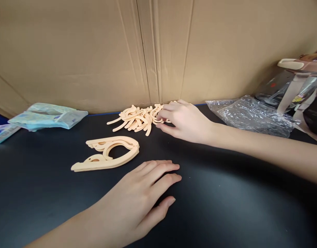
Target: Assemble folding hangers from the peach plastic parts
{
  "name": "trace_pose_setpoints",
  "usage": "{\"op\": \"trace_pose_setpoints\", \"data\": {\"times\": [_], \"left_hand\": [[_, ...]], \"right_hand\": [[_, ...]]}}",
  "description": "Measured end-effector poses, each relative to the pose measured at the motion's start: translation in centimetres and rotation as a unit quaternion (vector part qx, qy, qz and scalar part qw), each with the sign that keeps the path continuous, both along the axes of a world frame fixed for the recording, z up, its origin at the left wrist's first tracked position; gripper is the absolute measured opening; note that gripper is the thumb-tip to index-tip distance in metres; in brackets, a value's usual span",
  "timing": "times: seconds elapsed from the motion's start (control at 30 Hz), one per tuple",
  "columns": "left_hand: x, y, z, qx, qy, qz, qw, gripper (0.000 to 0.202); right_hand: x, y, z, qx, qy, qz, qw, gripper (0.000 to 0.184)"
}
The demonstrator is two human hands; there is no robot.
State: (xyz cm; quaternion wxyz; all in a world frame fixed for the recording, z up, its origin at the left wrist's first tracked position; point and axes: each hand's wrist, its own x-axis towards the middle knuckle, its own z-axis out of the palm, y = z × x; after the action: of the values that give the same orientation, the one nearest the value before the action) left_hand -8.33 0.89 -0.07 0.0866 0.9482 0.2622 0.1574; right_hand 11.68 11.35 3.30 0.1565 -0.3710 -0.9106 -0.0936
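My left hand (148, 196) rests low over the black table (212, 206), fingers stretched out and nothing in it. At the back, my right hand (185, 120) reaches into the right end of a pile of curved cream plastic pieces (137, 119). Its fingers bend down at the pieces; whether they grip one is hidden. Left of my left hand lie folded cream plastic hangers (122, 163), stacked together, with curved arms around an open middle.
A tall cardboard panel (91, 51) stands along the back edge. Light blue tissue packs (47, 115) lie at the left. On the right are crumpled clear plastic wrap (254, 115) and a transparent bottle with a pinkish lid (307, 65) and a strap.
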Motion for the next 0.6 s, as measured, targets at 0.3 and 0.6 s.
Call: {"op": "trace_pose_setpoints", "data": {"times": [0.3, 0.6], "left_hand": [[-0.1, -0.1, 0.0, -0.003, -0.004, -0.004, 1.000, 0.030], [-0.3, -0.1, -0.2, -0.002, -0.010, -0.008, 1.000, 0.030]], "right_hand": [[-5.4, 3.6, -0.6, 0.003, -0.020, -0.062, 0.998, 0.031], [-5.5, 3.3, -0.8, 0.006, -0.008, -0.091, 0.996, 0.023]]}}
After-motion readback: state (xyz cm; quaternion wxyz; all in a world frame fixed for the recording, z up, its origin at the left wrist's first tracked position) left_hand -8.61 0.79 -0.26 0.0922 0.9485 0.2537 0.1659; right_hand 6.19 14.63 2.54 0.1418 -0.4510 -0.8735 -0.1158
